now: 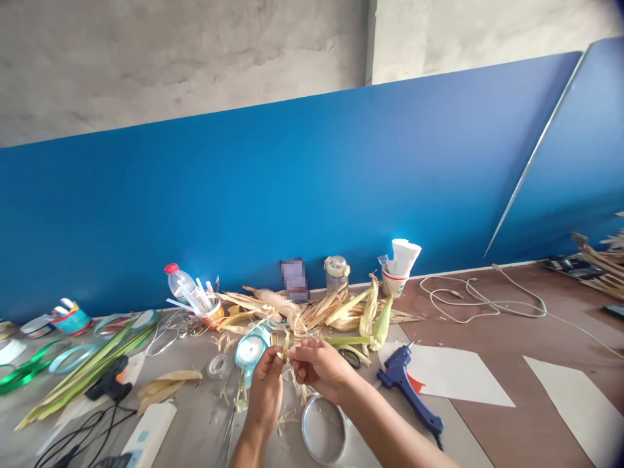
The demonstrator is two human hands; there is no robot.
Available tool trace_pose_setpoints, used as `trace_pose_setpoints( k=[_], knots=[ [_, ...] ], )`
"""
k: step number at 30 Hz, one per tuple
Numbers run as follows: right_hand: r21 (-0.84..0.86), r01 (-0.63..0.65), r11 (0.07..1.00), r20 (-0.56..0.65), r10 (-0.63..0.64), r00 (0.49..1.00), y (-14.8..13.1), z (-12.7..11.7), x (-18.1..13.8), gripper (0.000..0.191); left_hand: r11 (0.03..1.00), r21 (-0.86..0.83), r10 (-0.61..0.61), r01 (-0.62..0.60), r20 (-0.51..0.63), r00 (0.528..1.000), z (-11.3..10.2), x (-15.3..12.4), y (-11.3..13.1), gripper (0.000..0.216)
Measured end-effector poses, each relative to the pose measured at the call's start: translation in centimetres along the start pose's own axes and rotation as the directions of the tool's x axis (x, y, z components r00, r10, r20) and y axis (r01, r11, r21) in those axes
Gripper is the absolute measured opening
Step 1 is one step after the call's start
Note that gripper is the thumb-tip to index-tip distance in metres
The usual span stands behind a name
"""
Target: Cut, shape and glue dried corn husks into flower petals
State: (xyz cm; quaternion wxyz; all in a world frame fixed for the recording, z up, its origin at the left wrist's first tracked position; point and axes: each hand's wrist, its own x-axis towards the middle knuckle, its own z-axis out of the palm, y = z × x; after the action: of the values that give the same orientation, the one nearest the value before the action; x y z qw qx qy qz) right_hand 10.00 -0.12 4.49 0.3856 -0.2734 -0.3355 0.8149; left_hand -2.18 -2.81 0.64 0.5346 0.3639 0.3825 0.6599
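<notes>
Fingertips of my left hand (266, 385) and my right hand (319, 367) meet over the middle of the table, both closed in a pinch. Between them is a small piece of dry corn husk (286, 344), pale yellow and partly covered by the fingers. Just behind my left hand lies a roll of light blue ribbon (251, 348). A pile of dried and green corn husks (336, 309) spreads beyond both hands. Below my right wrist sits a round metal ring (303, 426). Husk scraps are scattered around.
On the right, a blue glue gun (402, 377) rests by white paper (463, 374). To the left are long green leaves (88, 370), a black glue gun (114, 379) and a power strip (151, 432). Along the blue partition (292, 195) stand a bottle (178, 279), a jar (336, 274) and cups.
</notes>
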Motion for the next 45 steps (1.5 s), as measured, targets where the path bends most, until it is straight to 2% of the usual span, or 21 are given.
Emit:
trace_pose_setpoints(
  k=[5,10,13,17,24,29,36,45],
  knots=[
    [0.252,-0.155,0.955,0.168,0.115,0.979,0.1,-0.7,0.1,0.017,0.993,-0.117,-0.028,0.029,0.014,1.000,0.0,-0.2,-0.2,0.019],
    [0.349,-0.259,0.901,0.295,0.156,0.943,-0.2,-1.0,-0.1,0.015,0.990,-0.139,-0.015,0.019,0.036,0.999,-0.3,-0.2,-0.4,0.019],
    [0.387,-0.275,0.880,0.335,0.143,0.931,-1.0,-1.1,-0.4,0.014,0.991,-0.133,0.008,-0.006,0.016,1.000,-0.4,0.0,-0.4,0.018],
    [0.405,-0.206,0.891,0.275,0.096,0.957,-2.1,-1.4,-0.7,0.014,0.992,-0.088,0.080,-0.087,-0.078,0.994,-0.6,0.4,-0.3,0.019],
    [0.220,-0.269,0.938,0.165,0.236,0.958,0.0,-0.3,-0.4,0.030,0.995,-0.059,0.078,-0.086,-0.122,0.989,-0.8,0.6,-0.3,0.024],
    [0.175,-0.245,0.953,0.107,0.229,0.968,1.0,0.6,-0.2,0.018,0.998,-0.031,0.057,-0.060,-0.087,0.995,-0.6,0.3,-0.1,0.022],
    [0.152,-0.120,0.981,0.028,0.117,0.993,1.0,1.5,-0.7,0.016,0.998,0.048,0.030,-0.026,-0.093,0.995,-0.8,0.3,-0.5,0.021],
    [0.090,0.016,0.996,0.002,-0.016,1.000,1.3,1.8,-0.7,0.014,0.998,0.054,0.029,-0.024,-0.088,0.996,0.0,0.0,0.2,0.022]
  ],
)
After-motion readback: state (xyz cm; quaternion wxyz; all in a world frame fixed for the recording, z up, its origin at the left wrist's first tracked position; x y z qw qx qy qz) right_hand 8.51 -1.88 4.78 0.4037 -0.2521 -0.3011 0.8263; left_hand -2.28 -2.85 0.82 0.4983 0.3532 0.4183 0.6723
